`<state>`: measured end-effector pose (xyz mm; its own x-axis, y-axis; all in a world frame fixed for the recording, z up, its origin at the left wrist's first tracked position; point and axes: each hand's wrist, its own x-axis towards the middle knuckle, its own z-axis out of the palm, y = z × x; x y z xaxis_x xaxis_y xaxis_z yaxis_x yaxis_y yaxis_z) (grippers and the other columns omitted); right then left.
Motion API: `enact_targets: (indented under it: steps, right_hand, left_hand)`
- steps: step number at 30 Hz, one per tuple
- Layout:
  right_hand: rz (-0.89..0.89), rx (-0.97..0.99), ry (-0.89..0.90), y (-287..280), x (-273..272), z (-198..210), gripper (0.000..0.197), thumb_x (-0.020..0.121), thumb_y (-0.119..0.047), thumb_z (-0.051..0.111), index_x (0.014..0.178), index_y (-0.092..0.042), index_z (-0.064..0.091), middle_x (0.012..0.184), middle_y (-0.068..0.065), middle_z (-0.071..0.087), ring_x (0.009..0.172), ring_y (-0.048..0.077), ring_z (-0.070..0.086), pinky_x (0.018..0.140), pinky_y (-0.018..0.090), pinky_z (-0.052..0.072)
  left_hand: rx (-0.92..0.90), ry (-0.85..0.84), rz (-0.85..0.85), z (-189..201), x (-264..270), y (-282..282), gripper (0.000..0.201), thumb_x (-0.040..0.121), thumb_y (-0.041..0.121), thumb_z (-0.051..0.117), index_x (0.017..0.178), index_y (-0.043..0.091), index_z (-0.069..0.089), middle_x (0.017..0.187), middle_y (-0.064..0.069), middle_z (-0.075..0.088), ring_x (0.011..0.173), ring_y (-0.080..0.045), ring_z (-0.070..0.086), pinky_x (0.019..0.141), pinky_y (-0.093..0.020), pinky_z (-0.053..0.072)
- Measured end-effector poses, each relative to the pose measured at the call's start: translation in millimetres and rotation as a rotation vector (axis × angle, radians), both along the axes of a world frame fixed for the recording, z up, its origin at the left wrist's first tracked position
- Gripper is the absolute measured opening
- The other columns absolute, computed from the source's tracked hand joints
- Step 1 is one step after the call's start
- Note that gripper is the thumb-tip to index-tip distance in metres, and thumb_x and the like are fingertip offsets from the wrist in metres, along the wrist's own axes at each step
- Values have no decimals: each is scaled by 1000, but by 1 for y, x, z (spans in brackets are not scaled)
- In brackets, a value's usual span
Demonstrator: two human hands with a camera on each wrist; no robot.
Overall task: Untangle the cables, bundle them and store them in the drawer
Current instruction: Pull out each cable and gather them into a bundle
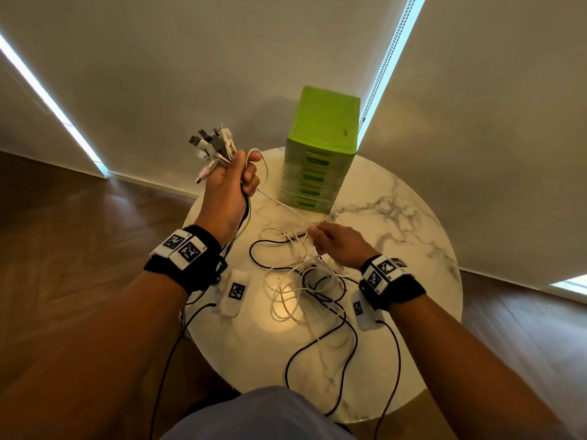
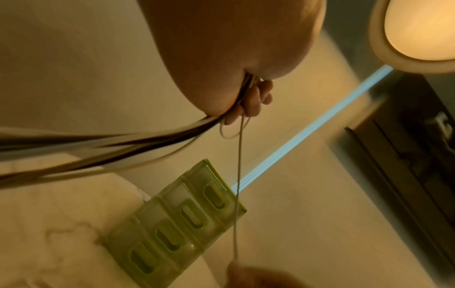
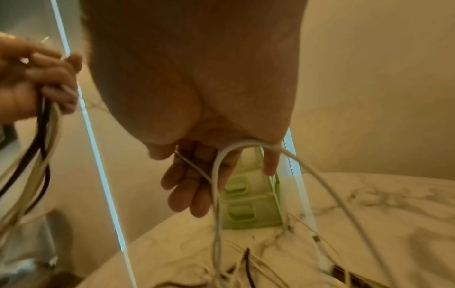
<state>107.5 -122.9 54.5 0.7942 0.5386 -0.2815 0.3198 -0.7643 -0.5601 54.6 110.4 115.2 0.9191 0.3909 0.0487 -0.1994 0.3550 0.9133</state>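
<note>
Several thin white and black cables (image 1: 305, 281) are lying in a loose tangle on the round white marble table (image 1: 397, 217), near me. My left hand (image 1: 233, 182) is raised at the left, fingers curled tight around a bunch of gathered plug ends (image 1: 212, 144). My right hand (image 1: 336, 246) is hovering low over the tangle, fingers pinching one thin white cable (image 1: 279, 203). That cable is stretching taut between my hands, running up and left. The green plastic drawer tower (image 1: 320, 154), all its drawers closed, is standing at the far side, nearer my right hand.
</note>
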Motion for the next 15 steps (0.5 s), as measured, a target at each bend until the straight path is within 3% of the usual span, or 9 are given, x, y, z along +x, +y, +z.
enact_targets:
  steps: [3, 6, 8, 9, 11, 14, 15]
  right_hand:
    - [-174, 140, -102, 4, 8, 18, 51, 103, -56, 40, 73, -23, 66, 67, -6, 72, 71, 13, 69, 83, 41, 55]
    - [-221, 307, -142, 15, 5, 38, 49, 106, -45, 43, 70, -20, 66, 65, -2, 72, 66, 11, 68, 77, 34, 54]
    - [-186, 388, -144, 22, -4, 48, 47, 107, -41, 43, 71, -19, 65, 66, 0, 71, 64, 10, 67, 73, 32, 51]
    - [-160, 412, -139, 25, -8, 52, 46, 107, -39, 43, 72, -19, 64, 66, 0, 71, 63, 9, 66, 71, 31, 51]
    - [-98, 406, -141, 30, -17, 57, 44, 108, -38, 42, 73, -19, 63, 67, -1, 69, 61, 7, 63, 67, 29, 49]
    - [34, 329, -158, 35, -27, 58, 41, 108, -39, 38, 80, -20, 62, 72, -5, 66, 66, 8, 62, 68, 31, 50]
    - [88, 303, -154, 36, -31, 58, 40, 108, -39, 37, 83, -20, 61, 73, -5, 66, 67, 9, 62, 69, 31, 50]
  left_hand:
    - [282, 75, -13, -7, -6, -4, 34, 111, 27, 39, 93, 18, 66, 68, 11, 46, 62, -3, 40, 60, -17, 33]
    - [464, 168, -119, -25, -11, -14, 34, 109, 34, 42, 91, 25, 70, 73, 11, 54, 70, -1, 51, 74, -20, 43]
    - [497, 201, -179, -33, -13, -23, 37, 105, 48, 46, 90, 29, 73, 78, 7, 57, 80, -7, 56, 87, -34, 51]
    - [504, 221, -194, -33, -14, -27, 40, 100, 57, 47, 91, 29, 74, 79, 5, 57, 83, -11, 55, 91, -39, 49]
    - [457, 231, -219, -28, -16, -35, 52, 93, 68, 50, 94, 20, 73, 78, 4, 56, 82, -13, 54, 90, -37, 47]
    - [426, 169, -252, -16, -17, -42, 38, 94, 59, 57, 88, 23, 69, 81, 13, 70, 90, -8, 66, 96, -30, 50]
    - [447, 159, -267, -13, -16, -42, 33, 96, 53, 59, 83, 24, 67, 77, 12, 71, 85, -9, 68, 91, -31, 52]
